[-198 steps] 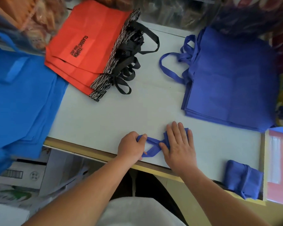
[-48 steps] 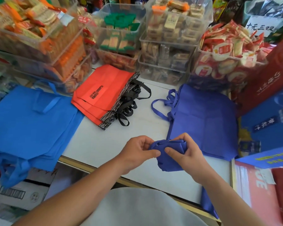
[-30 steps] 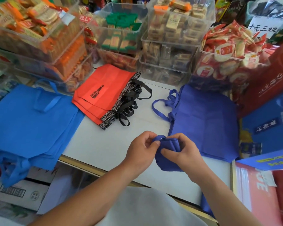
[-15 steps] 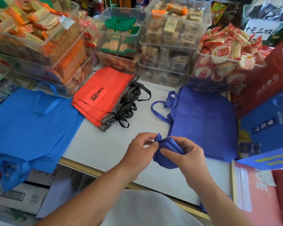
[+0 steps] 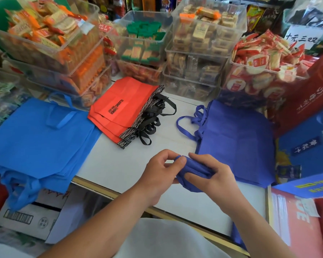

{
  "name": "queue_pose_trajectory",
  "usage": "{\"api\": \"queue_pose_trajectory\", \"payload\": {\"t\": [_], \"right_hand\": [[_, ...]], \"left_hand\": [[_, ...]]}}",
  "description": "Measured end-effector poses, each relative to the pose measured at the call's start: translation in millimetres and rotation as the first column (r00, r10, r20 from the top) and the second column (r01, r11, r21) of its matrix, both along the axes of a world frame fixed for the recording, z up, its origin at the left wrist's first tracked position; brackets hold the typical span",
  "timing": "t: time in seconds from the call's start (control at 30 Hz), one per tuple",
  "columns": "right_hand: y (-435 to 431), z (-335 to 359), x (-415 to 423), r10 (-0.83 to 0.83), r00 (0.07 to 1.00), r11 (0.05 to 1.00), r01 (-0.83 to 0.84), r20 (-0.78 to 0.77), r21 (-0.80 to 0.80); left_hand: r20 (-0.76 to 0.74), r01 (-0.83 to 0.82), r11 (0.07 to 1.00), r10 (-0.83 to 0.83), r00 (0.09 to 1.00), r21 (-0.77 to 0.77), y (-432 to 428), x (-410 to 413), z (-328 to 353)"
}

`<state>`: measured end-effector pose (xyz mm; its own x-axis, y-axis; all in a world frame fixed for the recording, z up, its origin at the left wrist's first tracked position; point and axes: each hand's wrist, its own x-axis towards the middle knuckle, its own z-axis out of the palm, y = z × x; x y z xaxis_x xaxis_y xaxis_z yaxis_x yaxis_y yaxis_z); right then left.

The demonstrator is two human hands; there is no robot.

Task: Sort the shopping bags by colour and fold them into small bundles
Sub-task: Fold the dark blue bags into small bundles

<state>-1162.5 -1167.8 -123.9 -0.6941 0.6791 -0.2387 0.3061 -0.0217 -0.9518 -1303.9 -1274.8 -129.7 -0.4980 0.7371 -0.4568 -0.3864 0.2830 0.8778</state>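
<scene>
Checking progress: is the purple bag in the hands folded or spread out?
Folded: purple bag is a small wad, pinched between left hand and right hand.

Stacked clear bins [image 5: 194, 51] of wrapped snacks crowd the white table [image 5: 119, 164] at its far edge, with what looks like a price sign [image 5: 302, 39] behind.
</scene>
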Motion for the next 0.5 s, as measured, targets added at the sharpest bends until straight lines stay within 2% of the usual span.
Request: {"api": "queue_pose_trajectory", "payload": {"t": [0.07,0.13,0.3,0.43,0.5], "right_hand": [[1,3,6,0.006,0.998,0.998,-0.01,-0.057,-0.069],[-2,4,7,0.037,0.997,0.999,-0.037,-0.061,-0.014],[-2,7,12,0.089,0.995,0.994,-0.086,-0.045,0.073],[-2,10,15,0.146,0.989,0.965,-0.14,-0.011,0.222],[-3,10,15,0.162,0.987,0.967,-0.158,-0.003,0.2]], "left_hand": [[0.09,-0.019,0.999,0.016,0.996,0.042,-6,-1,-1],[0.126,0.0,0.997,-0.009,0.992,0.071,-9,0,-1],[0.056,0.095,0.995,-0.097,0.994,0.026,-12,1,4],[0.095,0.155,0.988,-0.156,0.983,0.021,-19,-1,8],[0.118,0.176,0.984,-0.176,0.977,0.012,-21,-3,7]]}}
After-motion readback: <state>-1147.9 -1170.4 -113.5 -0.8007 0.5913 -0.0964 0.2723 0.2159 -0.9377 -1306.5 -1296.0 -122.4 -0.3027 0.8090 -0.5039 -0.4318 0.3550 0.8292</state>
